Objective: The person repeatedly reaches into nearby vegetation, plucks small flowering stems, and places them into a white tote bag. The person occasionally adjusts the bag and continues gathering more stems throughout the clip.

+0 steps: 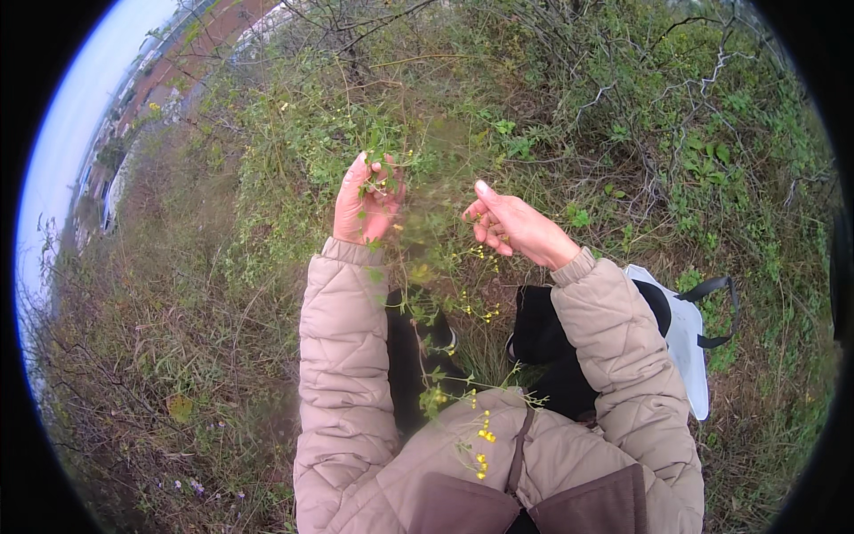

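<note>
My left hand (371, 199) is raised in front of me, its fingers curled around a leafy stem. The long thin stem (419, 337) hangs from there down over my lap and bears small yellow flowers (486, 435) on side branches. To the right, at about the same height, my right hand (517, 223) has its thumb up and its fingers loosely bent. Small yellow blossoms (480, 252) are just below its fingers; whether the fingers touch a thin sprig cannot be told.
Dense grass and green shrubs (287, 133) surround me. Bare grey branches (707, 87) reach in at the upper right. A white bag (687, 354) with a black strap (724, 310) lies by my right leg. Small pale purple flowers (197, 486) grow at the lower left.
</note>
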The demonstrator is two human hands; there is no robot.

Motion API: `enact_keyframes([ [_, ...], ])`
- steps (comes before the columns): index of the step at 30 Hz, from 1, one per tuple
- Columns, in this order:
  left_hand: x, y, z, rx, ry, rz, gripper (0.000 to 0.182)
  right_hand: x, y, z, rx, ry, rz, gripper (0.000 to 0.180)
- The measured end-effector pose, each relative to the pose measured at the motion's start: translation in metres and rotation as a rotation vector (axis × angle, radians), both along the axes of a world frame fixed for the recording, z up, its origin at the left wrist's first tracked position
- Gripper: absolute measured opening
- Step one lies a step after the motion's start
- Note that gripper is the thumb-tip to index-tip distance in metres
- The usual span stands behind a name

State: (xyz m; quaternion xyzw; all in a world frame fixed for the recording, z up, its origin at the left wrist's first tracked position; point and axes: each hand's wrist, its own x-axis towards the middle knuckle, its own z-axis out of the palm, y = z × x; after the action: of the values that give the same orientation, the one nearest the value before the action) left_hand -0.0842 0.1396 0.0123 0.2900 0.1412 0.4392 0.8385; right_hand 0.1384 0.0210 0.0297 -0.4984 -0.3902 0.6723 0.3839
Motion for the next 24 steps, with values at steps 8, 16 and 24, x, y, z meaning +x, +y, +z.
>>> enact_keyframes([
  [8,0.007,0.0,0.004,-0.062,0.127,0.064,0.013,0.005,-0.004,0.0,0.052,-0.205,0.086,0.046],
  [16,0.015,-0.006,0.008,0.004,0.045,0.032,0.01,0.004,-0.007,-0.005,0.038,-0.314,0.109,0.046],
  [24,0.021,-0.009,0.006,-0.062,0.064,0.041,0.008,0.001,-0.005,-0.021,-0.152,-0.159,0.158,0.043],
])
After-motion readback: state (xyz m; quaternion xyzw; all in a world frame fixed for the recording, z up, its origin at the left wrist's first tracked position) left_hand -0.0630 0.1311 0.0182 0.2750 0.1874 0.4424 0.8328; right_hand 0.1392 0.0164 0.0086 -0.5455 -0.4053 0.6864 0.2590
